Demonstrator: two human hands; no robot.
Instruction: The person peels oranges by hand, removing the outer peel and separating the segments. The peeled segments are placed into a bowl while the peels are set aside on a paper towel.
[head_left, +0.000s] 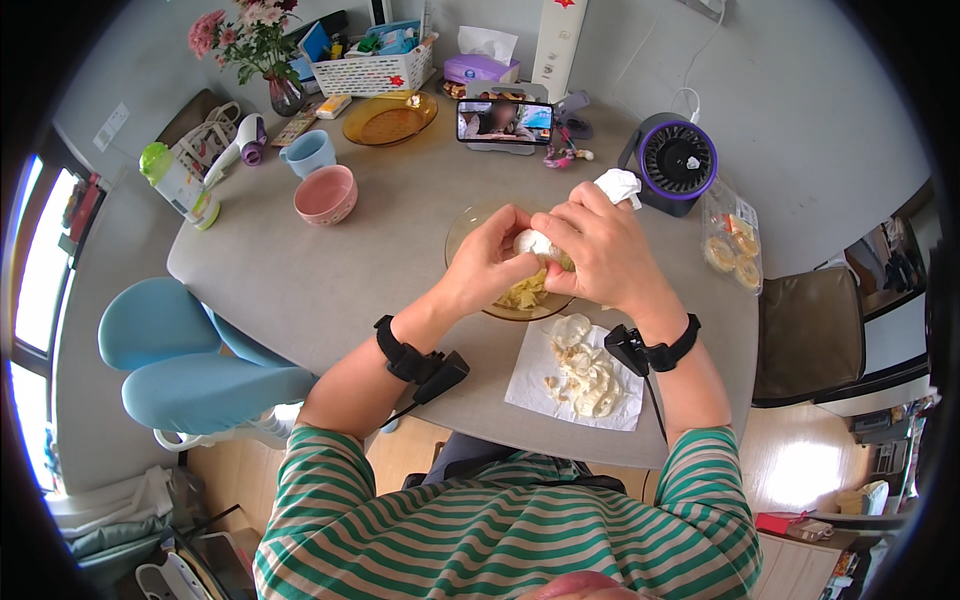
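My left hand (491, 262) and my right hand (600, 247) meet above an amber glass plate (459, 225). Between their fingers they grip a round white thing (534, 242), partly hidden, whose kind I cannot tell. A crumpled white tissue (619, 186) sticks out at the top of my right hand. Yellow, thin, ruffled pieces (526, 291) lie on the plate below my fingers. Nearer to me, a heap of pale, papery peelings (589, 379) with some brownish bits rests on a square white sheet (529, 382), beside my right wrist.
A pink bowl (325, 195) and blue mug (309, 153) stand at the left, an empty amber plate (390, 118) behind them. A phone on a stand (505, 122) faces me. At the right are a black fan (677, 161) and a clear pack of round pastries (731, 247).
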